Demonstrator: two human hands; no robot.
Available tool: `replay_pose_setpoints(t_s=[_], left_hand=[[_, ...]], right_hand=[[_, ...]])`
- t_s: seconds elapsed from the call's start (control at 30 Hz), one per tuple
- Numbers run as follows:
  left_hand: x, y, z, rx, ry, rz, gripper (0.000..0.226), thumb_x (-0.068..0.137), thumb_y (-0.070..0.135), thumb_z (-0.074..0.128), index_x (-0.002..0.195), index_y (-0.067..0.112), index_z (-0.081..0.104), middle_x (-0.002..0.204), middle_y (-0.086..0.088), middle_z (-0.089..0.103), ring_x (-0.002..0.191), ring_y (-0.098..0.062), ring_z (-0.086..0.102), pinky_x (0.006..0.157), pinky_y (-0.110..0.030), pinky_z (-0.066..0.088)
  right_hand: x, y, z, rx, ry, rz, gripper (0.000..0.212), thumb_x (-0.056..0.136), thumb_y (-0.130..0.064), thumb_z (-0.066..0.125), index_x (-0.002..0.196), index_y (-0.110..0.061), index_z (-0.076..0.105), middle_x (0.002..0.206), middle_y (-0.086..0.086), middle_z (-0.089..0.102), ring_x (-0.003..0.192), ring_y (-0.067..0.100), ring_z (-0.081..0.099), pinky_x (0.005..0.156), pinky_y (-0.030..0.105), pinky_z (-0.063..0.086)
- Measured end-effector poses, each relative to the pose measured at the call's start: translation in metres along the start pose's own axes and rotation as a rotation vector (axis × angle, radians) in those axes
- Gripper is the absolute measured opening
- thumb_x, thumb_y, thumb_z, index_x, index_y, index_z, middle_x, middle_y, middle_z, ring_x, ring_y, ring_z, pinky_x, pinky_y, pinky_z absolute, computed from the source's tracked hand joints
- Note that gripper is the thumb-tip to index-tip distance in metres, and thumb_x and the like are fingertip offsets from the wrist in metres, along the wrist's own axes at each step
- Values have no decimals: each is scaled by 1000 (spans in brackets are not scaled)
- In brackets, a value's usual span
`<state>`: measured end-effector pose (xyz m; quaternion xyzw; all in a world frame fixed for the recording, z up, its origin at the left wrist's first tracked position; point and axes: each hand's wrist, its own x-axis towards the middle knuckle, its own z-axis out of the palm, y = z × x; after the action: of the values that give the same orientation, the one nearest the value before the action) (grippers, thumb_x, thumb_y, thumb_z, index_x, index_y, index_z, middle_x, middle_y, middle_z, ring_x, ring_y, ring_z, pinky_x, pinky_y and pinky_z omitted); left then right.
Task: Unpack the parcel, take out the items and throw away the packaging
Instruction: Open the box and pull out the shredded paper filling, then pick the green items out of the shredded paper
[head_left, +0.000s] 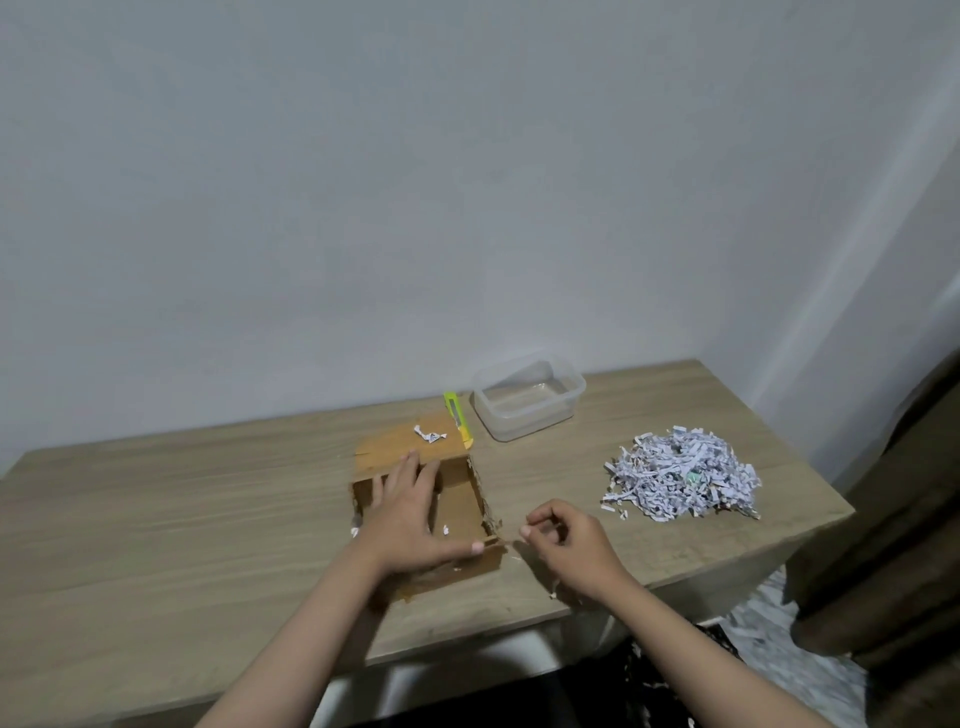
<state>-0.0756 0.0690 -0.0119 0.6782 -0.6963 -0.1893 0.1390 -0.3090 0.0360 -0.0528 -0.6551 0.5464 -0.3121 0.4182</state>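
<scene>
An open brown cardboard box (460, 506) sits mid-table, its lid flap (400, 447) folded back with a scrap of shredded paper (429, 434) on it. My left hand (405, 512) lies over the box's open top, fingers spread toward the far wall and thumb along the near rim. My right hand (563, 535) hovers just right of the box's near right corner, fingers curled; whether it pinches anything I cannot tell. A pile of shredded white paper (683, 473) lies on the table to the right. Inside the box only a small paper bit (445, 529) shows.
A clear plastic container (530, 397) stands behind the box near the wall. A yellow-green utility knife (458, 419) lies between it and the flap. The wooden table (156, 519) ends at the right near a dark curtain (893, 519). Small paper scraps lie by the near edge.
</scene>
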Motion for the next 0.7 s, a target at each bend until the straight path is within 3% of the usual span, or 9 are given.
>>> replay_pose_setpoints(t_s=[0.13,0.2,0.33,0.47,0.57,0.7], left_hand=[[22,59,14,-99,10,103,112,59,79,59,148,24,18,160,-4,3,147,-21,0,119,-45,3],[39,90,27,-133,29,143,96,71,65,65,146,23,22,159,-2,9,146,-20,5,118,-40,10],[75,153,69,-178,107,189,77,80,54,61,142,18,33,153,-4,28,141,-19,24,114,-29,20],[110,212,113,-197,67,227,74,79,53,42,141,12,36,148,-8,38,136,-24,35,114,-32,26],[135,239,148,-154,8,269,70,81,45,40,142,13,36,150,-11,35,139,-27,31,116,-38,24],[148,241,183,5,-34,201,61,88,44,44,145,27,30,157,-6,19,144,-31,16,118,-42,15]], right_hand=[[11,8,-51,-44,72,-15,5,79,-17,71,82,-20,67,70,9,68,55,0,54,66,23,50],[17,16,-82,-77,100,-43,8,81,-15,69,80,-22,66,74,12,69,59,4,57,66,20,49],[36,41,-146,-188,239,-85,8,80,-11,67,83,-19,68,75,1,68,67,9,62,63,15,46],[61,76,-201,-301,339,-136,11,79,-10,67,88,-15,69,84,-1,65,77,15,60,73,28,48],[80,99,-225,-383,225,-166,24,78,-9,65,100,-18,70,90,-2,62,85,19,58,81,31,47],[100,127,-238,-472,40,-121,27,82,-22,62,108,-28,69,101,-2,61,100,22,55,90,32,45]])
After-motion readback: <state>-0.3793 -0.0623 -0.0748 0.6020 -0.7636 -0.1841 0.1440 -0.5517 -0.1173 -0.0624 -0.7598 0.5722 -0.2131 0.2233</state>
